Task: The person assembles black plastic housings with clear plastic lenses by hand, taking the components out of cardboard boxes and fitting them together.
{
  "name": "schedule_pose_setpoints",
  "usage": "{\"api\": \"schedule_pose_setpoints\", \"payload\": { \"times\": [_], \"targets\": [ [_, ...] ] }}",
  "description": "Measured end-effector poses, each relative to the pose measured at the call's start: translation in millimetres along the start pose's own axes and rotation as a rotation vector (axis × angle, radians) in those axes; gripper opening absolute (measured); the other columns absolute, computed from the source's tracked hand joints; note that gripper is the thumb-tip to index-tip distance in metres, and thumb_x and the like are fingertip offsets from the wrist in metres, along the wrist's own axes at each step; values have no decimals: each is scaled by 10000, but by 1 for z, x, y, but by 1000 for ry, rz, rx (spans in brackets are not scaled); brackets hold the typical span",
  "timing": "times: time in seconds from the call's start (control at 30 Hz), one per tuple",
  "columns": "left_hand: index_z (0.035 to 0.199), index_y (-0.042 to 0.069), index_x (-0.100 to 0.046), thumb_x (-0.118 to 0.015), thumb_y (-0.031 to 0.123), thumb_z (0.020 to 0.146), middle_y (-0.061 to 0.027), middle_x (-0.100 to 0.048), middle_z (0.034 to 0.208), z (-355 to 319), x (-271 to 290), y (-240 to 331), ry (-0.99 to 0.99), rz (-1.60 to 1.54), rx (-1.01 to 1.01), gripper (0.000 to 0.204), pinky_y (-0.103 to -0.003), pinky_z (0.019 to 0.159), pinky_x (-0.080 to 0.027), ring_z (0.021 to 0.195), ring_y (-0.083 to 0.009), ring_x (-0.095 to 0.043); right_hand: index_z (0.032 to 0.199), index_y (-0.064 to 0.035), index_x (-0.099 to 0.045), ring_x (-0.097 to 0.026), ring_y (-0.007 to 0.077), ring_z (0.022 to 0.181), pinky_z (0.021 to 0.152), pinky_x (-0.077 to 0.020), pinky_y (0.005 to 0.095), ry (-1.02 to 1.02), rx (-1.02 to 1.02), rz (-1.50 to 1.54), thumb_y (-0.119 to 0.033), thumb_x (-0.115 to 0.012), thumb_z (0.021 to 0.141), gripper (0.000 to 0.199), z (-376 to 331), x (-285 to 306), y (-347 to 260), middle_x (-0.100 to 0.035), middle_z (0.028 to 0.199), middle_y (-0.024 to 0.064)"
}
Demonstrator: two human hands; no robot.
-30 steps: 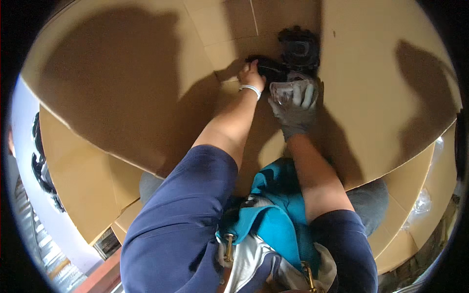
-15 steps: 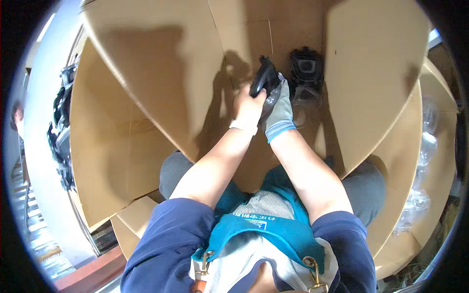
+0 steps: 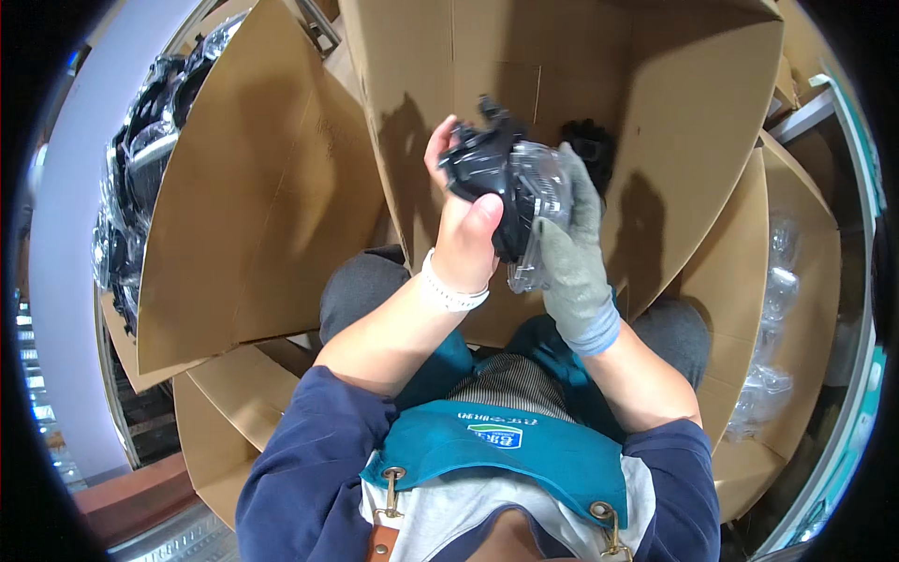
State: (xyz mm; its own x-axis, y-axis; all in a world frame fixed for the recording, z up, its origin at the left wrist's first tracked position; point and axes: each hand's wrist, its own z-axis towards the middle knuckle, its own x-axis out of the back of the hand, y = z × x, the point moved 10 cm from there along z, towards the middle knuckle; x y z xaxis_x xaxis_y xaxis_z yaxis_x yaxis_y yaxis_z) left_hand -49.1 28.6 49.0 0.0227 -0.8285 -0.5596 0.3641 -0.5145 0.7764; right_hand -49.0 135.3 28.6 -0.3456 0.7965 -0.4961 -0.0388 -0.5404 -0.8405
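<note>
My bare left hand (image 3: 462,239), with a white band at the wrist, grips a black moulded plastic housing (image 3: 482,167), thumb on its near side. Against the housing's right side lies a clear plastic shell (image 3: 541,183); whether the two are joined I cannot tell. In a grey-green glove, my right hand (image 3: 576,258) closes round the shell from the right. Both pieces are held up over the mouth of a large cardboard box (image 3: 698,140). Another black part (image 3: 588,145) sits deeper in that box, partly hidden behind my right hand.
A second open carton (image 3: 253,215) stands on the left, with plastic-wrapped black parts (image 3: 140,178) beyond its flap. To the right, another carton (image 3: 815,262) has several clear plastic pieces (image 3: 763,393) along its side. A teal-edged frame (image 3: 857,187) runs past it.
Both hands have come up and nearer with the black housing and clear shell, which now show more fully. The view has shifted, so the boxes appear at a different angle.
</note>
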Motion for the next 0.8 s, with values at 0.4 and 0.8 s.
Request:
{"api": "schedule_pose_setpoints", "payload": {
  "times": [0.4, 0.8],
  "targets": [
    [1403, 54, -328, -654, 559, 768, -95, -281, 1322, 3, 2, 0, -145, 190, 124, 875, -372, 1074, -284, 1257, -220, -334, 1466, -124, -218, -380, 254, 1296, 1062, -357, 385, 13, 165, -322, 97, -674, 707, 912, -5, -6, -50, -314, 1434, 103],
    [1412, 111, -337, -682, 442, 790, -166, -166, 1394, -1, 10, -19, -122, 265, 251, 784, -413, 1090, -294, 1293, -290, -304, 1464, -99, -239, -419, 233, 1277, 1049, -375, 350, 71, -99, -145, 45, -670, 748, 847, -3, 6, -27, -382, 1413, 95]
  ]
}}
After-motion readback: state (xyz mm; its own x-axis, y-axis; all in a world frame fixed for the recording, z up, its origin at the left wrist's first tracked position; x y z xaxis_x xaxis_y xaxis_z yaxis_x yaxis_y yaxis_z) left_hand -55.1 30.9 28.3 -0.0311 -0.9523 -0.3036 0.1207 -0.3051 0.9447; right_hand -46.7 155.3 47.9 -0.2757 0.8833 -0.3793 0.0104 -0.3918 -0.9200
